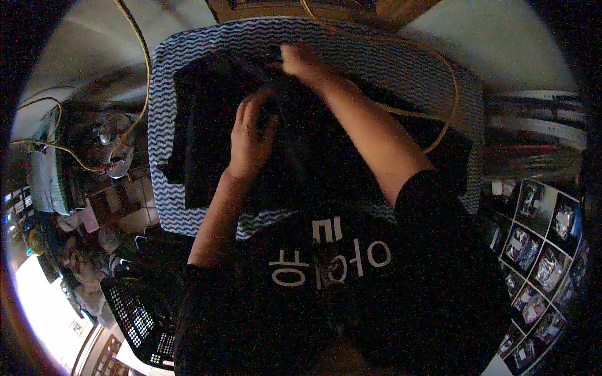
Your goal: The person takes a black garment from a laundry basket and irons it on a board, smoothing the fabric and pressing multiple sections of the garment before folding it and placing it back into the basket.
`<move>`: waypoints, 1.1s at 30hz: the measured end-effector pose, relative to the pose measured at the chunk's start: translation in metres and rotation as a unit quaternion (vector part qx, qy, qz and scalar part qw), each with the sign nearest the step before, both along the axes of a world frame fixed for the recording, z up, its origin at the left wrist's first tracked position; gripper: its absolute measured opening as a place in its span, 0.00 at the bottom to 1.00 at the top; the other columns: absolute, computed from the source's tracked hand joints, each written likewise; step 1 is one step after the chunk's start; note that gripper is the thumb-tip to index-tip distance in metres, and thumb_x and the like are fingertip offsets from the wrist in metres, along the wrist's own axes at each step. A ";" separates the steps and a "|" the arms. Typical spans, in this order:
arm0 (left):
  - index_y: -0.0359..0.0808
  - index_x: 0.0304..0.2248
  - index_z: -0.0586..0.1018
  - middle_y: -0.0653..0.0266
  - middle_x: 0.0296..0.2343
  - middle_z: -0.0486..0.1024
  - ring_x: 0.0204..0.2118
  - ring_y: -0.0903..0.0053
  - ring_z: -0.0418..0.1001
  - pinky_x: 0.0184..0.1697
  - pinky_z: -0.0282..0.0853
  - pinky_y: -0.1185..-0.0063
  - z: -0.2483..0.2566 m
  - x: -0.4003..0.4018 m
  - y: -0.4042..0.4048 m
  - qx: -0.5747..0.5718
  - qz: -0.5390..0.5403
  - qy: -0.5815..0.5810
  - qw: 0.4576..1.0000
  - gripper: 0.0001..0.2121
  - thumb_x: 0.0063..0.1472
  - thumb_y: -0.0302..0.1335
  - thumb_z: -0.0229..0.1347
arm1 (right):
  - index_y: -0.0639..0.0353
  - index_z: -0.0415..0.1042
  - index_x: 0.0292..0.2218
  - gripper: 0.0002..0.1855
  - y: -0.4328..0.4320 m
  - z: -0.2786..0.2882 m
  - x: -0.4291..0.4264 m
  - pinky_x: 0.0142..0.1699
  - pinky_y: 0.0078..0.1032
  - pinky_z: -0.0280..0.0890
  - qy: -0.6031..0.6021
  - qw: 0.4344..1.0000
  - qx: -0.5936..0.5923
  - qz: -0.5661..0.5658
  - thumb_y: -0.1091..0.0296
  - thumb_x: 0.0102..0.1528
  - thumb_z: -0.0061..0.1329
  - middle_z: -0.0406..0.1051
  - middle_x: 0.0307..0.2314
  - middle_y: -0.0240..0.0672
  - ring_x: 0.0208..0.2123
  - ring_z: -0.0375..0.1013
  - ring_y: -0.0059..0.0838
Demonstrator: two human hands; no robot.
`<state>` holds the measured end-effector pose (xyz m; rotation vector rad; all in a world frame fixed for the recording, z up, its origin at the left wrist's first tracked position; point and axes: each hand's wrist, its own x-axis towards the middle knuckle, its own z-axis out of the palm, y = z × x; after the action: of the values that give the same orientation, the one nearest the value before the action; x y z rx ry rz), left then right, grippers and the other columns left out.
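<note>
A dark garment lies spread over a padded board or table with a blue-and-white zigzag cover. My left hand rests on the garment near its middle, palm down, with the fingers somewhat apart. Farther up and to the right, my right hand is curled at the garment's far edge. Something dark lies close beside it, but dimness and blur hide what it is and whether I grip it. A yellow cord loops over the right part of the cover and passes beneath my right forearm.
On the left, another yellow cord hangs down to dim equipment. A black perforated plastic basket stands at the lower left, near dark hangers. Wire grid shelving with bagged items is at the right. Pale walls flank the board's far end.
</note>
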<state>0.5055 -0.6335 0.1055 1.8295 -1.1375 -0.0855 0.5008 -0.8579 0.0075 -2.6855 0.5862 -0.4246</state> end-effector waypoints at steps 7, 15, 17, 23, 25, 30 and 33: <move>0.41 0.49 0.59 0.51 0.45 0.58 0.45 0.55 0.58 0.46 0.58 0.66 -0.049 -0.114 0.080 0.228 -0.136 -0.096 0.959 0.32 0.42 0.28 0.57 | 0.64 0.66 0.29 0.24 0.051 0.074 -0.154 0.35 0.39 0.63 0.201 0.978 0.029 -0.057 0.48 0.45 0.48 0.68 0.27 0.51 0.30 0.69 0.48; 0.39 0.46 0.64 0.54 0.43 0.63 0.45 0.59 0.61 0.45 0.60 0.69 -0.111 -0.061 0.108 0.411 -0.154 -0.138 0.888 0.26 0.43 0.19 0.51 | 0.65 0.63 0.26 0.28 0.131 0.061 -0.275 0.30 0.40 0.62 0.238 0.965 0.112 0.023 0.42 0.44 0.47 0.67 0.18 0.46 0.22 0.68 0.46; 0.38 0.44 0.66 0.53 0.40 0.65 0.43 0.57 0.62 0.44 0.61 0.70 -0.081 -0.048 0.099 0.350 -0.103 0.039 0.930 0.24 0.43 0.18 0.50 | 0.66 0.63 0.26 0.29 0.138 0.060 -0.289 0.30 0.39 0.62 0.267 0.947 0.134 0.116 0.42 0.44 0.46 0.67 0.18 0.45 0.23 0.68 0.46; 0.38 0.46 0.63 0.53 0.40 0.64 0.43 0.57 0.61 0.43 0.61 0.68 -0.058 -0.065 0.098 0.296 -0.070 -0.068 0.950 0.27 0.42 0.17 0.50 | 0.61 0.64 0.26 0.27 0.076 0.091 -0.282 0.31 0.40 0.62 0.213 0.964 0.080 0.141 0.40 0.43 0.46 0.67 0.20 0.46 0.25 0.68 0.47; 0.39 0.47 0.63 0.54 0.40 0.63 0.44 0.58 0.60 0.44 0.60 0.67 -0.048 -0.086 0.094 0.303 -0.053 -0.112 0.945 0.27 0.43 0.18 0.50 | 0.61 0.64 0.25 0.27 0.034 0.094 -0.281 0.32 0.40 0.62 0.187 0.978 0.046 0.085 0.40 0.43 0.46 0.67 0.21 0.45 0.26 0.68 0.47; 0.40 0.48 0.61 0.54 0.42 0.60 0.46 0.58 0.57 0.45 0.57 0.64 -0.048 -0.140 0.082 0.281 -0.011 -0.221 0.934 0.26 0.46 0.26 0.52 | 0.62 0.64 0.24 0.29 -0.065 0.056 -0.304 0.32 0.39 0.62 0.076 0.986 -0.142 0.042 0.38 0.42 0.46 0.67 0.21 0.45 0.26 0.68 0.47; 0.41 0.50 0.57 0.51 0.43 0.59 0.47 0.56 0.57 0.46 0.56 0.63 -0.044 -0.177 0.072 0.360 0.047 -0.189 0.913 0.31 0.47 0.37 0.54 | 0.62 0.64 0.24 0.30 -0.069 0.060 -0.328 0.32 0.38 0.62 0.027 0.975 -0.208 0.071 0.38 0.42 0.47 0.67 0.21 0.44 0.26 0.68 0.46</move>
<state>0.3281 -0.5613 0.0613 2.6393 -1.3962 -0.1077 0.1725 -0.9264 0.0673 -3.1229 0.3444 -0.4800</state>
